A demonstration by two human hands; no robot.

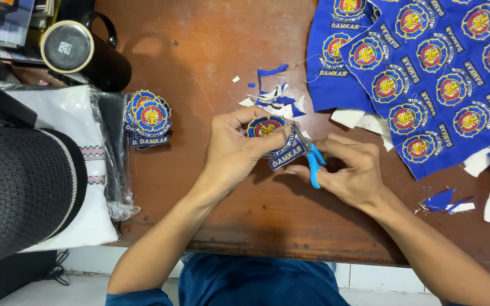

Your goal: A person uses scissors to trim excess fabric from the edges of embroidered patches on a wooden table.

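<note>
Scissors (312, 160) with blue handles sit in the right hand (351, 173), fingers through the loops, blades meeting the edge of a round blue patch (267, 129) that the left hand (235, 148) pinches between thumb and fingertips over the middle of the desk (199, 56). The patch looks nearly trimmed free, with only a rim of cloth left by the blades.

A small stack of finished patches (147, 118) lies toward the left edge of the desk, beside a plastic-wrapped white cloth bundle (80, 170). By that count a few are done, while the blue sheet of uncut patches (432, 73) at the far right corner holds many more, so most of the cutting seems to be ahead. Blue and white scraps (273, 96) lie just beyond the hands, and more scraps (446, 202) near the right forearm.

Bare wood runs between the hands and the near edge, and toward the far edge left of the sheet. A black mug (83, 54) lies at the far left corner, a dark hat (21, 192) past the left edge.
</note>
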